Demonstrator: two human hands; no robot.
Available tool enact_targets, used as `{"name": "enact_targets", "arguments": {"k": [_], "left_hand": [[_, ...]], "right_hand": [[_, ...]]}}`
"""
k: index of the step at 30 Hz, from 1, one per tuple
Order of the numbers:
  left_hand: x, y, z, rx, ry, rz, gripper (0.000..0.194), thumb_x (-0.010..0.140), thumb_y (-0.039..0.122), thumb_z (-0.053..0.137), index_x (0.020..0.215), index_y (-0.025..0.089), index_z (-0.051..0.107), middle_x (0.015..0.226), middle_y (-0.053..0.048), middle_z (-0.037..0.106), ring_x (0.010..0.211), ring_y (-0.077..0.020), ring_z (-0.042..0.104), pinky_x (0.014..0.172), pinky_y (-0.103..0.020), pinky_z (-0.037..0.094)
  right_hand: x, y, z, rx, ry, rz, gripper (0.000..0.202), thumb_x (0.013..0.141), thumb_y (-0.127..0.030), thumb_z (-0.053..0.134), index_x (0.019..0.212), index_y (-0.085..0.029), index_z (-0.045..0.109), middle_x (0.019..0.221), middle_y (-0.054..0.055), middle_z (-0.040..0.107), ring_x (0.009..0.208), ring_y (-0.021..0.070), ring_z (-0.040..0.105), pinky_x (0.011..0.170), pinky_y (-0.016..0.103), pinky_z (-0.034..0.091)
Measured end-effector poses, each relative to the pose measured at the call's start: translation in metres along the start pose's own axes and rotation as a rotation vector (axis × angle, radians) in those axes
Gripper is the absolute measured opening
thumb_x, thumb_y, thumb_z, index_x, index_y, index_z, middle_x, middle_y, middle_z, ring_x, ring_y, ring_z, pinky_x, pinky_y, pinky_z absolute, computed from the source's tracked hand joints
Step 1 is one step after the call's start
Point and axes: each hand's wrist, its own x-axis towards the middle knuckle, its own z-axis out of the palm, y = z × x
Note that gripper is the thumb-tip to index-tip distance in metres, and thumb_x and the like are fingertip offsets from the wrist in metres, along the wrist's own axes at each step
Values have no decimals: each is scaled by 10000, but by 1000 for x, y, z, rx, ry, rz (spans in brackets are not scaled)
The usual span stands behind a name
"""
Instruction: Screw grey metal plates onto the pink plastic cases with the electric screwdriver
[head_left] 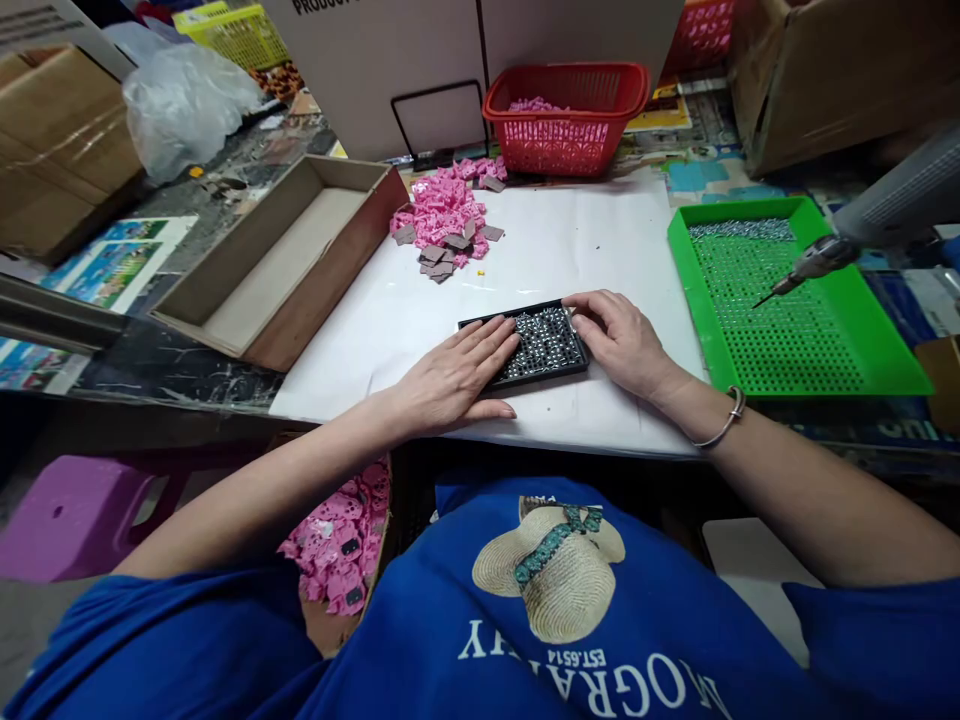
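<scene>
A shallow black tray (541, 345) lies on the white sheet in front of me, its inside covered with many small shiny metal screws. Over its left part my left hand (459, 375) rests flat, fingers stretched out on the screws and thumb along the near side. At the right end, my right hand (622, 340) grips the tray's edge, with index finger at the far corner and thumb lower down. The left hand hides that end of the tray. Further right, a green perforated tray (877, 345) holds more screws along its far side.
A power screwdriver (817, 258) juts over the green tray from the right. Beyond the hands lie pink plastic parts (442, 205) and grey pieces (437, 262). A red basket (566, 140) stands behind, an open cardboard box (330, 260) at left. Pink parts also fill a container below the table.
</scene>
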Motion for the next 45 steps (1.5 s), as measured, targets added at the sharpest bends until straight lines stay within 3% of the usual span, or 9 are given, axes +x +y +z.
{"name": "enact_targets", "arguments": {"k": [3,7,12,14,19,29,39,42,45], "left_hand": [[3,10,1,-14,-15,-6,981,933,781,270,1548,17,280,1635,-270,197,1558,-327,158,1281,-456,176],[19,17,-3,-91,-47,92,950,968,738,254,1561,-3,221,1648,-273,133,1570,-304,64,1289,-460,149],[22,10,-9,-185,-76,253,789,1026,625,275,1594,83,193,1667,-209,156,1575,-252,89,1296,-429,156],[16,8,-8,-173,-30,208,818,1015,643,297,1587,67,204,1657,-235,173,1572,-285,115,1290,-460,172],[2,10,0,-67,97,-76,835,1016,643,288,1567,21,207,1605,-281,292,1539,-343,238,1258,-492,260],[17,16,10,31,168,-93,867,995,687,239,1534,8,263,1566,-296,357,1446,-392,395,1176,-538,379],[41,25,1,-65,-13,73,866,1008,666,267,1547,-11,233,1637,-275,194,1565,-323,115,1278,-470,195],[43,20,-3,-129,-76,153,846,1008,641,342,1568,17,225,1655,-242,144,1572,-295,83,1292,-458,149],[36,9,-10,-225,-121,261,766,1022,582,383,1590,90,236,1659,-183,184,1572,-253,108,1298,-445,146]], "right_hand": [[0,0,0,3,4,-4,244,899,-262,487,1067,-229,661,1106,92,712,1058,285,626,983,508,489],[0,2,0,7,10,-22,246,906,-272,478,1069,-228,657,1128,95,714,1080,287,628,994,509,488],[-1,2,0,-1,0,-21,271,909,-283,464,1083,-215,660,1123,103,712,1075,292,630,992,512,492],[0,2,0,0,2,-20,272,905,-279,468,1081,-208,662,1121,106,711,1074,291,630,998,510,490],[1,0,1,3,-3,-17,260,902,-274,470,1071,-221,661,1097,98,711,1052,297,625,978,525,493],[-1,-1,1,-1,-12,-7,273,912,-276,464,1089,-215,663,1130,103,707,1084,293,621,1001,510,484],[-1,0,2,-28,-2,-22,276,920,-266,458,1106,-214,655,1130,110,703,1082,285,624,990,496,489],[-2,1,2,-15,4,-32,269,923,-276,463,1107,-228,654,1132,101,706,1085,284,624,994,501,489],[-2,1,2,6,9,-35,255,917,-269,472,1091,-238,656,1124,92,710,1080,285,624,990,510,492]]}}
